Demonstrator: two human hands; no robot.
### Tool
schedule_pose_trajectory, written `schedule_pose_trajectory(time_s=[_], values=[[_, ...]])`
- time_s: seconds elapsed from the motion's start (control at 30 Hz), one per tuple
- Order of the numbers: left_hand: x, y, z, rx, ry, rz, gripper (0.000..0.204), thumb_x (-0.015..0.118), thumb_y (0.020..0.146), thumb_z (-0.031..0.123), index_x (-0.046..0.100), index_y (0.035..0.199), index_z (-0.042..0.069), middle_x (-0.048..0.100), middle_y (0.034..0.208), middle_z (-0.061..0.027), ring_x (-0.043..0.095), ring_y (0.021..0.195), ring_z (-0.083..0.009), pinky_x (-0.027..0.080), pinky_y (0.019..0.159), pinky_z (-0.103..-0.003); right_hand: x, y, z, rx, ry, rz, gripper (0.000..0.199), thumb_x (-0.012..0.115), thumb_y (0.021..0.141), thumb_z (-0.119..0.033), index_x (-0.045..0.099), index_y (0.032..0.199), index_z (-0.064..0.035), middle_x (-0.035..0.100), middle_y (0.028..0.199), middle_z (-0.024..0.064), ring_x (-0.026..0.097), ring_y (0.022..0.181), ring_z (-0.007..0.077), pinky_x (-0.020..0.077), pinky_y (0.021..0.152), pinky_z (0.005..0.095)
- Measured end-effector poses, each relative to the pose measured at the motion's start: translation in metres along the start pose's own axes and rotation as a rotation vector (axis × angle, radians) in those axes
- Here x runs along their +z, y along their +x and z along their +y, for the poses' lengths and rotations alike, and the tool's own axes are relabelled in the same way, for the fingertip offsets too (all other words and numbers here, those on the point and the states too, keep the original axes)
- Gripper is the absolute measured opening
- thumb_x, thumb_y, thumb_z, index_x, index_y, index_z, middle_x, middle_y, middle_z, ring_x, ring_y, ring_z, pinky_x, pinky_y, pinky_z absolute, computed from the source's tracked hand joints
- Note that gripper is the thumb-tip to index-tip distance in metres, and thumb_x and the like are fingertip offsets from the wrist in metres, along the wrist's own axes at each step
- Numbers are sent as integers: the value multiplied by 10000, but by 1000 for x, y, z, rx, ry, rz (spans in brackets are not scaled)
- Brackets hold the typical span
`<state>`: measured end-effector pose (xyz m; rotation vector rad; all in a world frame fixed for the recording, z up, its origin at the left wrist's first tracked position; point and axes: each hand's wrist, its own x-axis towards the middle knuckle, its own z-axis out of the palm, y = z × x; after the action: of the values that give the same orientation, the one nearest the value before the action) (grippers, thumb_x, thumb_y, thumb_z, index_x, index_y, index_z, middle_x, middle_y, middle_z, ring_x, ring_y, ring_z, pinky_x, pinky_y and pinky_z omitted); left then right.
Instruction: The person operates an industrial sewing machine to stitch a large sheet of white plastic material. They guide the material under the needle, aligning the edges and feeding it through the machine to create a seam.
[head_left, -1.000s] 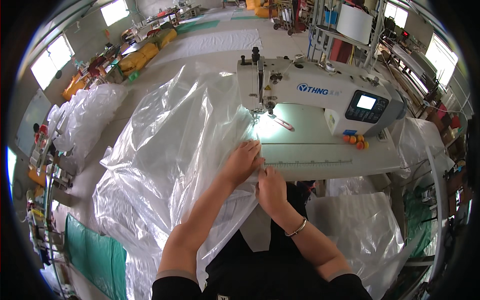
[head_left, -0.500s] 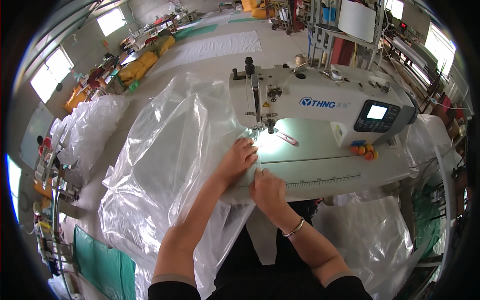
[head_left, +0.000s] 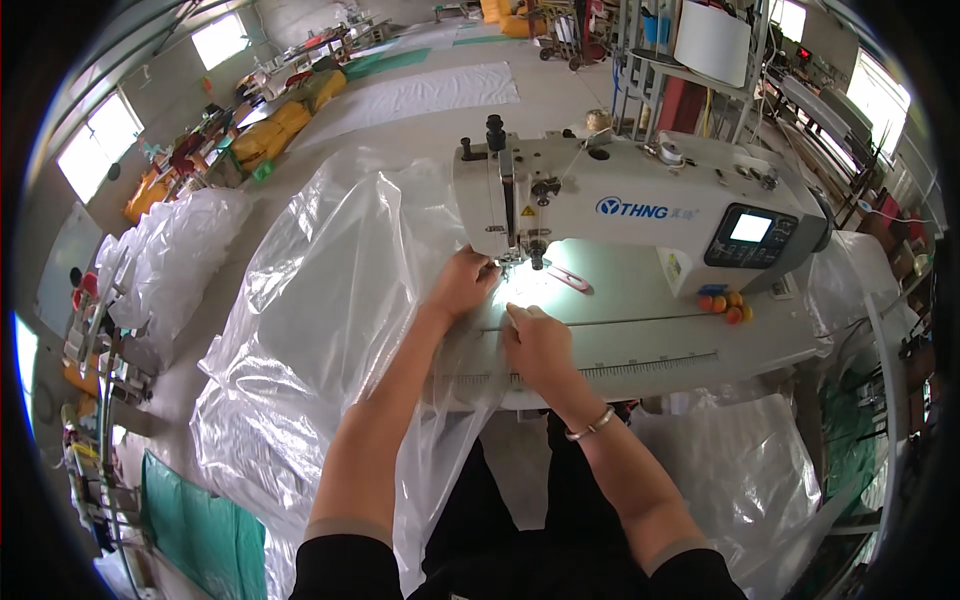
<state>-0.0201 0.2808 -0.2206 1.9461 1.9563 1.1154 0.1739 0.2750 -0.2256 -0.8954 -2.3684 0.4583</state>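
Note:
A large clear plastic sheet [head_left: 310, 290] drapes over the left of the sewing machine [head_left: 640, 200] and hangs past the table's front edge. My left hand [head_left: 463, 284] is closed on the sheet close beside the lit needle area, its fingertips partly hidden under the machine head. Nearer to me, my right hand [head_left: 540, 345] has its fingers curled in a pinch on the sheet's right edge. To the right of the needle, a pair of pink thread snips [head_left: 571, 280] rests flat on the machine bed [head_left: 630, 300].
Small orange and yellow balls [head_left: 725, 304] sit below the machine's control panel [head_left: 752, 232]. More clear plastic lies bundled at the left [head_left: 185, 250] and at the lower right [head_left: 740, 460]. A metal rack with a white cone [head_left: 713, 42] stands behind the machine.
My left hand has drawn its fingers in and moved slightly up and left beside the needle. The right hand has moved a little forward along the sheet's edge.

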Motion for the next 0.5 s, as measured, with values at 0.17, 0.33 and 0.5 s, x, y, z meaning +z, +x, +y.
schedule_pose_trajectory(time_s=[0.17,0.33,0.5], values=[[-10,-45,38,82,78,-31,241,640,837,149,656,1044,27,625,1138,-183,574,1096,-341,474,924,-415,-37,-57,-23,-282,166,-62,328,703,782,-202,662,1074,-57,612,972,73,598,960,259,498,819,436],[-9,-75,37,87,129,-115,374,645,858,198,615,1205,62,484,1377,-155,408,1305,-362,370,1072,-425,-25,-68,-48,-780,11,-204,385,782,687,-266,679,1019,-101,608,979,8,567,1006,223,363,990,519],[-17,-76,40,157,218,-169,458,654,850,251,583,1275,96,454,1414,-152,379,1326,-375,344,1086,-447,-34,-81,-36,-467,187,-492,224,780,727,-270,696,842,-97,625,877,-7,568,989,207,401,945,426]])
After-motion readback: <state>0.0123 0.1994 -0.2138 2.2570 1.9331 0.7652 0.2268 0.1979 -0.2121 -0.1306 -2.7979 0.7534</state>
